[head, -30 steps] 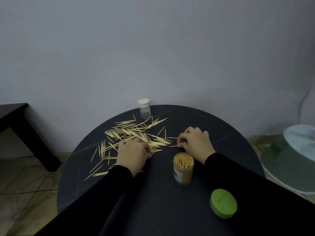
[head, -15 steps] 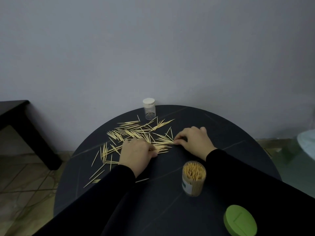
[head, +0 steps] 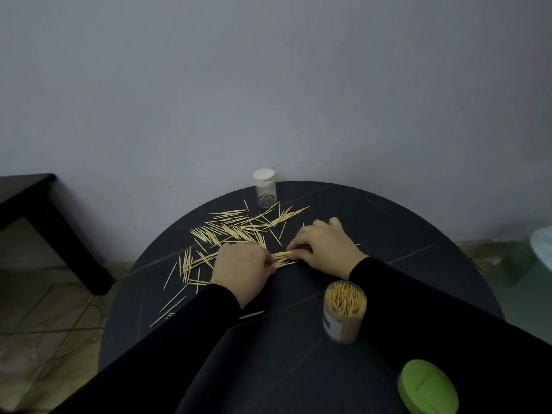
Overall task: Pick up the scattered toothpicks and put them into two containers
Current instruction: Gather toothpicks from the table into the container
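Many pale toothpicks (head: 236,227) lie scattered on the left and far part of a round black table (head: 418,234). My left hand (head: 242,264) and my right hand (head: 325,245) meet at the table's middle, and both pinch a small bundle of toothpicks (head: 282,258) lying between them. An open clear container (head: 345,315) packed with upright toothpicks stands near the front right. A small clear bottle with a white cap (head: 265,188) stands at the table's far edge, nearly empty.
A green lid (head: 427,386) lies at the front right of the table. A dark bench (head: 35,210) stands to the left on the tiled floor. A pale object (head: 542,246) shows at the right edge. The wall is close behind the table.
My right hand has slid left toward my left hand, and the loose toothpicks between them are now gathered into a bundle. The view has shifted slightly.
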